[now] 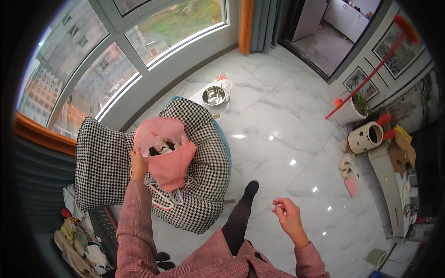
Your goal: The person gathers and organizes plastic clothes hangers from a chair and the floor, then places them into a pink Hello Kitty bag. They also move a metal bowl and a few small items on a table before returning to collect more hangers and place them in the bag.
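My left hand (139, 166) grips the left rim of a pink fabric bag (171, 168). Dark and pale pieces of cloth (163, 146) show inside its mouth. The bag rests on a round chair seat with a houndstooth cushion (208, 146). Partly under the bag lie several clothes hangers (167, 198), white, orange and blue. My right hand (287, 214) hangs over the marble-look floor, fingers curled with the tips close together; nothing shows in it, and whether the fingers fully close is unclear.
Beyond the chair, a steel bowl (213, 96) sits on a white board with a cord. Piled clothes (81, 243) lie at lower left. To the right are a red-handled brush (368, 74), a potted plant (353, 111), slippers (346, 166) and a curved cabinet (387, 187).
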Available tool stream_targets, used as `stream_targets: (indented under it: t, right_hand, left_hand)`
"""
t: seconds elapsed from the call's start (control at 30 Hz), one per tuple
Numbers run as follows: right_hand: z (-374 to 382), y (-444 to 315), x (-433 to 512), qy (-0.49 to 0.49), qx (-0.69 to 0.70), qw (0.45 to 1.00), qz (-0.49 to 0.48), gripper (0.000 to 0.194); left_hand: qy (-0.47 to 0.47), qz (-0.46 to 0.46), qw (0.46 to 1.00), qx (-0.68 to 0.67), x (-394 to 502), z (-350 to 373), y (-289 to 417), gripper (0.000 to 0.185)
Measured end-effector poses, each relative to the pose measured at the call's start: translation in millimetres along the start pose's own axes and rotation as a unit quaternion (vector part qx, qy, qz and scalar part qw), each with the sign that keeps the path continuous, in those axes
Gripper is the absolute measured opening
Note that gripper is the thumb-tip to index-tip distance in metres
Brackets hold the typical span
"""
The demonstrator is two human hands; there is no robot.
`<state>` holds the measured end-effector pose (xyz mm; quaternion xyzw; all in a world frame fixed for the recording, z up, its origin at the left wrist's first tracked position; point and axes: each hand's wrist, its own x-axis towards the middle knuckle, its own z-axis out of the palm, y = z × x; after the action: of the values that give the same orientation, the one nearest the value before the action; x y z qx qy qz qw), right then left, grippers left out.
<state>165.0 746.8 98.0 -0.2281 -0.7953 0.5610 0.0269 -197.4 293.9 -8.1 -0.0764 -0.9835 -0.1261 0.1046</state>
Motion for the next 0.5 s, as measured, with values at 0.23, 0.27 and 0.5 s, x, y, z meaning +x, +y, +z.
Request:
stream_targets:
  t: [0.23,0.27,0.5]
  right_hand:
    - [-60.1,-188.1,216.5,-0.094,0.077,0.973,-0.196,0.022]
    - [-64.6,-226.1,252.1,-0.101,0.095,0.965,-0.224,0.022]
    - [-124.2,-222.8,474.4,0.039,0.256,0.886,-0.385,0.02]
  left_hand:
    - [-0.116,-0.044,0.971,0.205,16.5,13.3,109.6,0.033]
    - [-0.122,-0.096,0.958,0.24,19.2,17.1,123.8,0.033]
    - [-0.2,0.043,0.978,-0.043,110.9,77.5,260.7,0.033]
